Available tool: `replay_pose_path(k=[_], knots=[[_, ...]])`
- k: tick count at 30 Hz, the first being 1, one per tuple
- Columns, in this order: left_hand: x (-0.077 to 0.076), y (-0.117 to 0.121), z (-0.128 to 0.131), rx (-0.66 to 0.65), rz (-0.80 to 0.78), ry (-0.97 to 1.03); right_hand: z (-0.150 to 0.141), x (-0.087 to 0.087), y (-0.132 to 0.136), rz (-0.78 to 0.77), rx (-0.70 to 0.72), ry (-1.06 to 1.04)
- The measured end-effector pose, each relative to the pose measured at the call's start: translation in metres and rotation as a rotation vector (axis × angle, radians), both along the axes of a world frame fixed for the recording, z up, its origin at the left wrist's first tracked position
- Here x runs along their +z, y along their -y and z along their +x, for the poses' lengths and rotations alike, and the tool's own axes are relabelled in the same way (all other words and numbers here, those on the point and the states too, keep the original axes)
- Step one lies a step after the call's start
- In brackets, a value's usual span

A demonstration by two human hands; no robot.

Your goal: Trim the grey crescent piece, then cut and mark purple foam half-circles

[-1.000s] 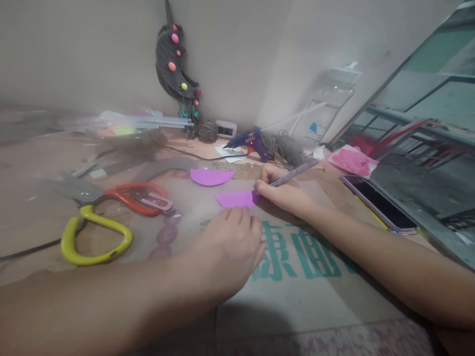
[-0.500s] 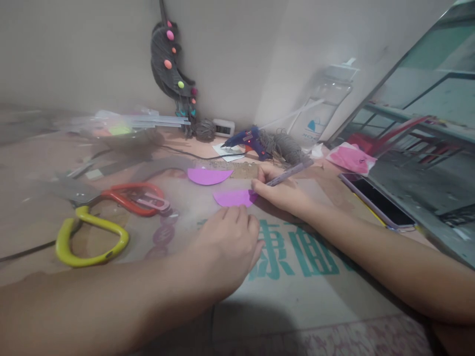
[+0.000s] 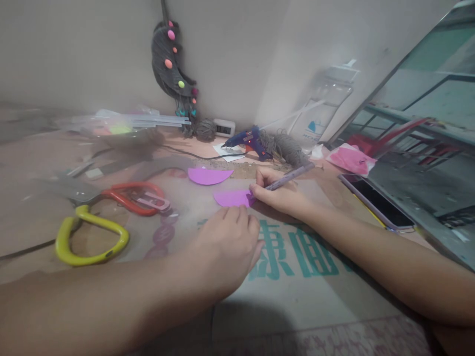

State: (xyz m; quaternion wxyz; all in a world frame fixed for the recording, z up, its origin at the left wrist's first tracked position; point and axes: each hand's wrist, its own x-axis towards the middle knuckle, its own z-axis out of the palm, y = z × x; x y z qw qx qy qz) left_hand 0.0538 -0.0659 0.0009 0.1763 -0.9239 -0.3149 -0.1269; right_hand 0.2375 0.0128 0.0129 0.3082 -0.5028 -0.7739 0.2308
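My right hand [image 3: 276, 190] is closed around a greyish-purple patterned pen [image 3: 293, 175], its writing end hidden by the fingers at the right end of a purple paper half-circle [image 3: 230, 198]. Curled and pressed together, the fingers of my left hand [image 3: 232, 237] rest at the lower edge of that same piece; their tips are hidden. A second purple half-circle [image 3: 210, 176] lies flat just beyond, touched by neither hand. Beneath both hands is a translucent sheet with green characters [image 3: 315, 254].
Scissors [image 3: 92, 227] with yellow and red handles lie at left. At the back are a blue glue gun [image 3: 248, 141] with its cord, grey yarn [image 3: 289, 148], a clear bottle [image 3: 321, 106] and a bowl [image 3: 126, 141] of glue sticks. A phone [image 3: 376, 200] sits at right.
My right hand has shifted very slightly left with the pen over the paper. My left hand and the paper pieces look the same.
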Motion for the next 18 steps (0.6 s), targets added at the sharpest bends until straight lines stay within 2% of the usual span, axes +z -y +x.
replay_pose_path(k=[18], knots=[[0.0005,0.0014,-0.0011,0.003,-0.016,-0.007,0.0016,0.0073,-0.0001,-0.028,0.002,0.039]])
